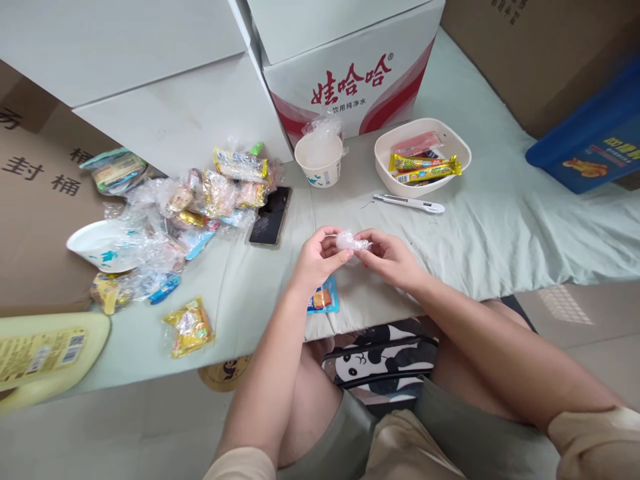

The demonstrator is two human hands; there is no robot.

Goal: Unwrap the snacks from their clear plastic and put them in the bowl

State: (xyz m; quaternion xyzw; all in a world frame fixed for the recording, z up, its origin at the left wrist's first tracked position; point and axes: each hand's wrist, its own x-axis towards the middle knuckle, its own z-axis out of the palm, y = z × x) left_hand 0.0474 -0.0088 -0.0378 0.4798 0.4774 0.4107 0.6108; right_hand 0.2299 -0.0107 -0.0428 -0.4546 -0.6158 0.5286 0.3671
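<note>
Both our hands meet over the table's near edge: left hand [316,257] and right hand [387,257] pinch a small clear wrapper [350,242] between fingertips, one end each, held up off the cloth [500,220], as if to keep it taut. A blue packet [324,298] lies under the left wrist. Snack pile [190,207] crowds the left; phone [271,215], cup [319,160], bowl [423,157] and pen [409,203] sit behind. Open cloth lies to the right.

home room | low cloth-covered table [500,227] | stacked cartons [350,73] | tiled floor [590,333]
</note>
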